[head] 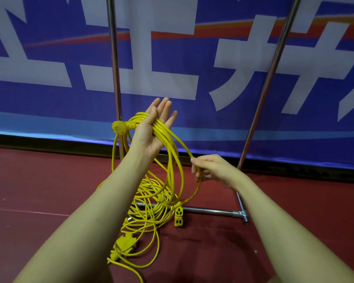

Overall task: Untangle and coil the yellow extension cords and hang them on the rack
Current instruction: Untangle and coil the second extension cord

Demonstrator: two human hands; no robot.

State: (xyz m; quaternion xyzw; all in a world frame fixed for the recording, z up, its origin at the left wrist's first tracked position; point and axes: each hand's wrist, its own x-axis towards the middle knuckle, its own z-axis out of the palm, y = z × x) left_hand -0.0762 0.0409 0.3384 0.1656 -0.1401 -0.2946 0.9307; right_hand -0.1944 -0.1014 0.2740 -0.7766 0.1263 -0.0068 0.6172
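My left hand (151,127) is raised palm up with straight fingers, and several loops of a yellow extension cord (173,160) hang across the palm. The thumb lies over the strands. The cord's yellow plug (118,127) sticks out to the left of the hand. My right hand (211,170) pinches one strand of the same cord lower to the right. That strand runs down to a yellow socket block (178,216) near the floor. A tangled pile of yellow cord (145,203) lies on the floor below, with another plug end (125,243) nearer me.
The metal rack stands right behind the cords: a left upright (115,74), a slanted right upright (268,78) and a floor bar (208,211) with a T-joint. A blue banner with white characters (192,58) covers the wall. The floor is dark red (39,190).
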